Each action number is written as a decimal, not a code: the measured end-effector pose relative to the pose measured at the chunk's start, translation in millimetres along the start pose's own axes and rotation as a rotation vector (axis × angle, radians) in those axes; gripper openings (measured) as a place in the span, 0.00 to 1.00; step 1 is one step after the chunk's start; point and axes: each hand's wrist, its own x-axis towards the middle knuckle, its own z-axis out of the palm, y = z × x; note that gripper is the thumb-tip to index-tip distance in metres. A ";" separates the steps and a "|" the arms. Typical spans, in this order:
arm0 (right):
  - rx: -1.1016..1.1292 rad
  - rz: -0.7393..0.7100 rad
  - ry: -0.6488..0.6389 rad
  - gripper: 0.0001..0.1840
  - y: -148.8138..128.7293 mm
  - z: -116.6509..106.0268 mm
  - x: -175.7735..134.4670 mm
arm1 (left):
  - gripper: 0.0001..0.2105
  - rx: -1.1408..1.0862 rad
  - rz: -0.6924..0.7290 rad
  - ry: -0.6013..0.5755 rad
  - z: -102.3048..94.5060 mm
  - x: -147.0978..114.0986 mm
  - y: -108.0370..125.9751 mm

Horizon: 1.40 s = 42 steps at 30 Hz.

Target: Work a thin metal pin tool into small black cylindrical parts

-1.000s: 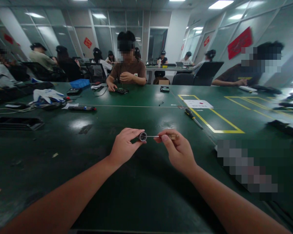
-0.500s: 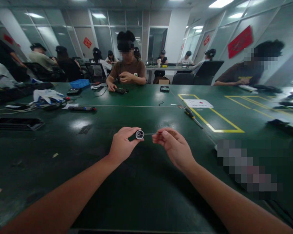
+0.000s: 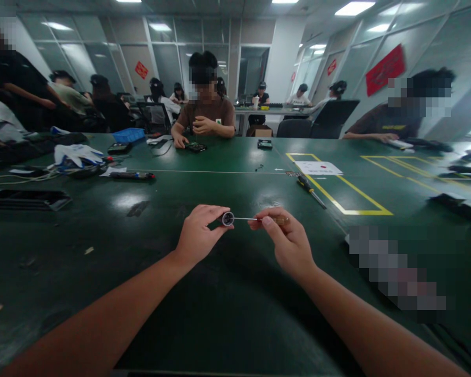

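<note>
Between thumb and fingers, my left hand pinches a small round part with a pale rim and a dark inside; its exact kind does not show. My right hand is closed round the amber handle of a thin screwdriver. The thin metal shaft points left, and its tip meets the right side of the rim or lies close to it. Both hands are raised over the green table.
A yellow-and-black screwdriver lies to the right, beside yellow tape and a white paper. White gloves, a blue basket and a dark pen-like tool lie at left. A co-worker sits opposite, handling a dark device.
The round part has shifted slightly right and down in my left hand. My right hand has turned a little, and more of the amber handle shows. A standing person at far left has moved further into view.
</note>
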 end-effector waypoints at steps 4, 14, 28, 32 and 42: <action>-0.067 -0.059 -0.034 0.10 -5.0 0.8 -3.3 | 0.16 0.003 -0.003 -0.002 1.3 -0.1 -1.0; -0.267 -0.158 -0.087 0.09 -4.5 -2.1 -5.6 | 0.17 -0.010 0.010 0.002 1.8 -0.3 -0.3; -0.222 -0.152 -0.127 0.10 0.4 -5.2 -6.9 | 0.17 -0.030 0.002 -0.025 3.5 -1.4 -2.8; -0.212 -0.135 -0.141 0.11 2.4 -3.8 -7.9 | 0.17 -0.034 0.001 -0.030 3.4 -1.6 -1.9; 0.195 0.093 -0.006 0.13 8.2 1.0 3.8 | 0.17 -0.012 0.000 -0.001 4.7 -1.7 -4.4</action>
